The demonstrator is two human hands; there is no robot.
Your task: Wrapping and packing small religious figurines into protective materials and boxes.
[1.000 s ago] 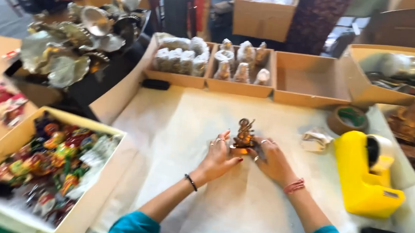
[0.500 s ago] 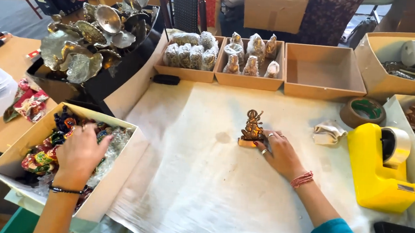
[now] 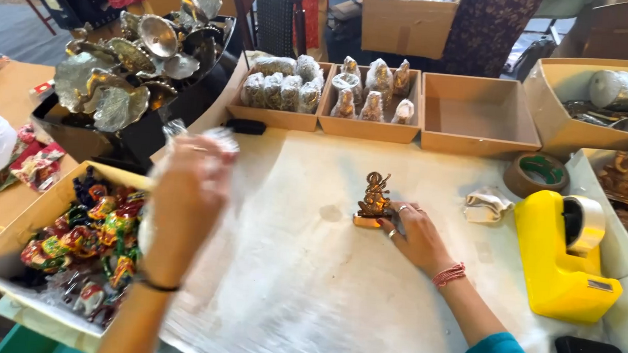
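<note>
We see the right hand (image 3: 413, 237) resting on the white sheet (image 3: 285, 284), fingertips steadying the small brass figure (image 3: 373, 199) that stands upright mid-table, so it will not tip; the left hand (image 3: 185, 198), blurred, is lifted over the near-left box (image 3: 5, 241) of bright trinkets, gripping a clear plastic wrap (image 3: 207, 139); just how the fingers close on it we cannot make out. The yellow tape dispenser (image 3: 560, 257) sits near right; the right-hand boxes are cut off.

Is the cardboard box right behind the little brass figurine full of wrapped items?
No: the cardboard box behind the brass figurine shows only its bare bottom; the wrapped items sit in boxes to its left.
</note>
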